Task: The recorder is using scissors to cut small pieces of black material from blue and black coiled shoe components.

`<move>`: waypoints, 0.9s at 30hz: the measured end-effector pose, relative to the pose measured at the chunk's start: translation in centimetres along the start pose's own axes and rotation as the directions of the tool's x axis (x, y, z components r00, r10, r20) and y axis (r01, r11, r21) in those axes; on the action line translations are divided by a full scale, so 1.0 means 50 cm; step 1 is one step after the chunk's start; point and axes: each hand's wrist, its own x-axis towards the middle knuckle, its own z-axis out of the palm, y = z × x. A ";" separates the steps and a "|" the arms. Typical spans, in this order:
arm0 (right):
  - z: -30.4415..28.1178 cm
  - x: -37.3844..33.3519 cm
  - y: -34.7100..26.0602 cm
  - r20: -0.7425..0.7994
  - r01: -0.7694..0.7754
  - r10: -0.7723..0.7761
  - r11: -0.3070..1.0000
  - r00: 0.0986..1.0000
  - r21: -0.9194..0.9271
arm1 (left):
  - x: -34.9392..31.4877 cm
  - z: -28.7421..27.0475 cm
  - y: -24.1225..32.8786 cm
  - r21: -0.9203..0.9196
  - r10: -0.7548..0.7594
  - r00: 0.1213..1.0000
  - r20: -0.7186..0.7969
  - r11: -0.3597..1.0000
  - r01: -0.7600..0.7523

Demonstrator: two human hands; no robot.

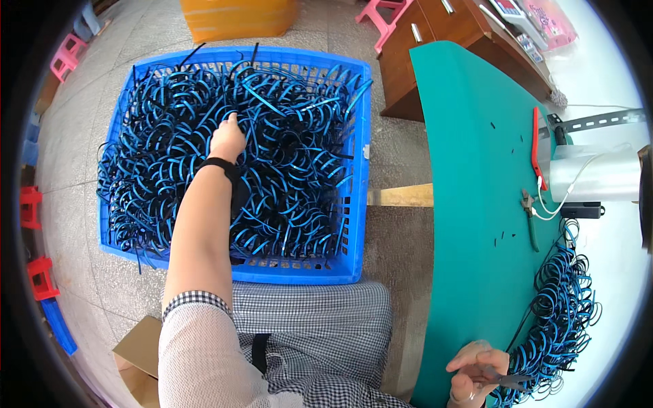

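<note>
My left hand (228, 139) reaches into a blue plastic crate (364, 170) heaped with curled black and shiny-blue strips (156, 160). Its fingers are bent down among the strips, and whatever they pinch is hidden. A black band circles that wrist. Low on the right, over the green-topped table (469, 224), my right hand (473, 372) is closed around a dark grey pointed tool that looks like scissors (511, 379). Beside that hand, a long pile of the same curled strips (554, 319) lies along the table's right side.
On the table are pliers (529, 221), a red-edged device (537, 146), white cables and small black scraps. Behind it stands a brown drawer cabinet (435, 34). Pink stool (384, 20), yellow-orange box (238, 20) and red stools (42, 277) stand on the floor; an open carton (139, 340) is lower left.
</note>
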 end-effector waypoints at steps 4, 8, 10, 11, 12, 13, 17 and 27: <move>-0.010 -0.002 0.009 0.040 0.011 -0.010 1.000 0.999 -0.021 | -0.005 0.000 -0.024 -0.233 -0.098 0.976 -0.192 0.971 0.052; -0.014 -0.009 0.012 0.067 -0.029 0.029 1.000 0.997 0.000 | -0.007 -0.067 -0.035 -0.793 -0.277 0.946 -0.169 0.608 0.036; 0.006 -0.014 0.042 -0.053 0.007 -0.013 0.993 0.998 -0.114 | -0.047 -0.142 -0.041 -0.843 -0.206 0.948 -0.243 0.529 -0.101; 0.009 -0.013 0.035 -0.069 0.002 -0.010 0.994 0.998 -0.105 | -0.076 -0.171 -0.017 -0.885 -0.152 0.950 -0.271 0.427 -0.185; 0.006 -0.011 0.034 -0.078 0.016 -0.025 0.994 0.997 -0.112 | -0.112 -0.205 0.005 -0.842 -0.081 0.934 -0.347 0.467 -0.271; 0.003 -0.010 0.037 -0.052 0.092 -0.097 0.991 0.994 -0.096 | -0.152 -0.237 0.014 -0.823 -0.016 0.914 -0.405 0.442 -0.357; 0.011 -0.013 0.041 -0.070 0.128 -0.138 0.984 0.988 -0.127 | -0.344 -0.320 0.076 -0.766 0.156 0.818 -0.554 0.290 -0.574; 0.010 -0.013 0.030 -0.133 0.170 -0.120 0.860 0.984 0.481 | -0.748 -0.418 0.154 -0.389 0.646 0.403 -0.648 0.174 -0.905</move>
